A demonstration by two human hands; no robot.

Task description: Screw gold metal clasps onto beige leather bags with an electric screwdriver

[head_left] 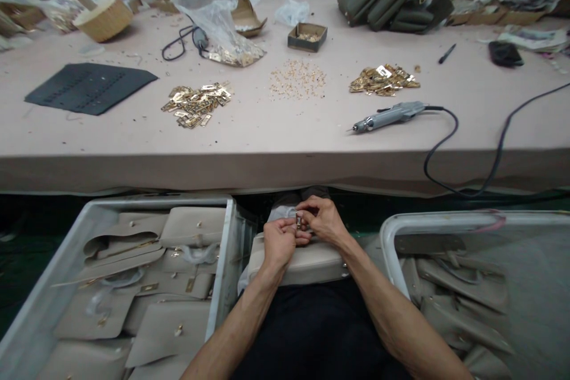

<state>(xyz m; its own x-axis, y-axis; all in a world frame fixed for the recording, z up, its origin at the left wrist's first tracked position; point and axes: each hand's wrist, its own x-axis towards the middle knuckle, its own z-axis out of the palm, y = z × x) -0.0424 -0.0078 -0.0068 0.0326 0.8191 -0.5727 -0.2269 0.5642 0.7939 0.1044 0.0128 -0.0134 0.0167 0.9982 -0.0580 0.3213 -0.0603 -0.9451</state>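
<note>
A beige bag [312, 264] lies across my lap below the table edge. Over its top my left hand [280, 241] and my right hand [323, 221] meet, fingers pinched around a small metal plate [298, 221]. Both hands touch the plate, and part of it is hidden by fingertips. On the table are a left pile of gold metal plates [196, 102], a right pile of gold plates [383, 80], scattered tiny gold pieces [297, 79] and a grey electric screwdriver [387, 117] with its cord running right.
A crate [228, 237] of beige bags stands at my left, and a bin [389, 249] with more bags at my right. The table [267, 136] also bears a dark sheet [89, 88], a small box [307, 37], dark green bags [392, 3] and plastic bags.
</note>
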